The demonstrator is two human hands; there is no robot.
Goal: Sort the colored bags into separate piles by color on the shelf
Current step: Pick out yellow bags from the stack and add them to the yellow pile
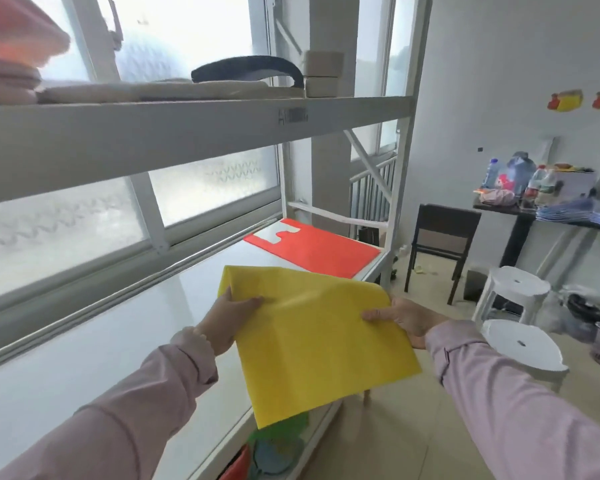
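Gripping yellow bag (pixel 321 341) both hands, left (pixel 231 317), right (pixel 407 318); red bag (pixel 321 251) flat on shelf (pixel 125 341).

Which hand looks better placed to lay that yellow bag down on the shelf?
Probably the left hand: it pinches the yellow bag over the white shelf, while the right hand grips past its front edge.

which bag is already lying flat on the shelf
The orange-red bag, lying flat at the far end of the shelf with no hand on it. The yellow bag is held above the shelf by the left hand and right hand.
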